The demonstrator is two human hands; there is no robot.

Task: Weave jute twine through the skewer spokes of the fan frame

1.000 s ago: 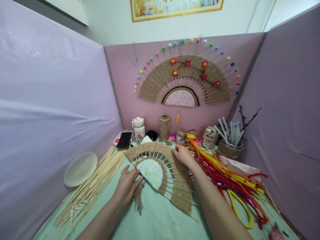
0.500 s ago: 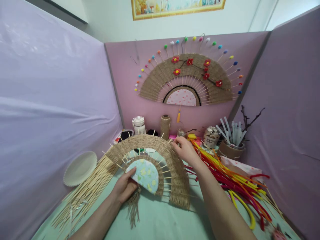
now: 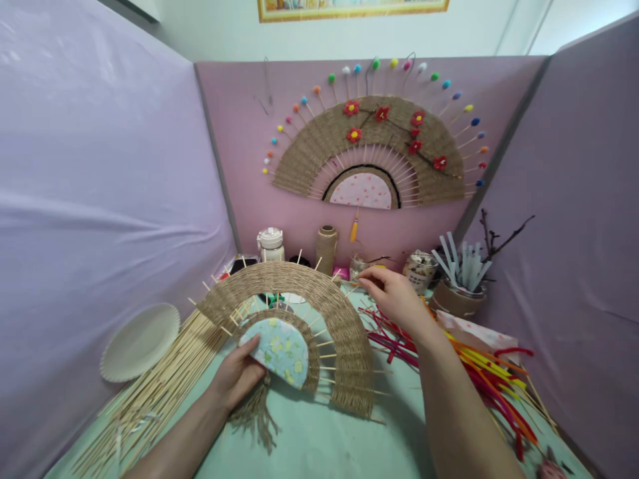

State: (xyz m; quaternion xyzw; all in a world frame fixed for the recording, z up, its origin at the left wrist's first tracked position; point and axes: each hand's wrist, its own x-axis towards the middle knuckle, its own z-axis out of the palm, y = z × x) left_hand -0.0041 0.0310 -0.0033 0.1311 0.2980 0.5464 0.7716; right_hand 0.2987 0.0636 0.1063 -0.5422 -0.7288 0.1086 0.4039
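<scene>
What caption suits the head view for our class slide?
Left hand holding a woven fan, with a red-flowered fan on the pink panel behind.

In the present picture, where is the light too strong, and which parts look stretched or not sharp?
Head view: pale glare on the upper left sheet; washed-out brightness in the top right corner; side walls spread outward, as with a wide lens; held fan slightly soft, its weave still readable; small pinkish thing at bottom right, too unclear to name.
</scene>
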